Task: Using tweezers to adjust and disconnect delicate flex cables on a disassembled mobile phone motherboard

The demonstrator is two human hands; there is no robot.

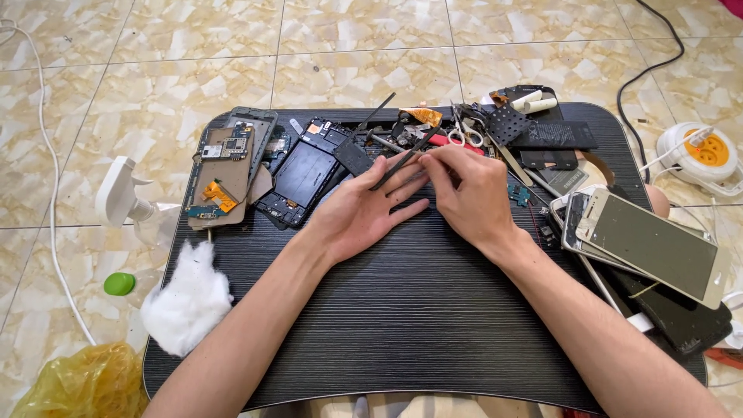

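My right hand (472, 193) is pinching black tweezers (402, 161), tips resting across my left hand (364, 210), which lies open and flat, palm up, gripping nothing, on the dark lap table (402, 310). Just beyond my fingers is a pile of opened phone parts (298, 174) plus small scissors (464, 135). Stacked phones (658, 248) sit right, a cotton wad (190, 298) near left.

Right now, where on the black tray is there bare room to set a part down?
The near half of the tray is bare, between the forearms and beside the cotton. The far edge is crowded: opened phones, scissors, the phone stack at right. Both hands fill the middle.
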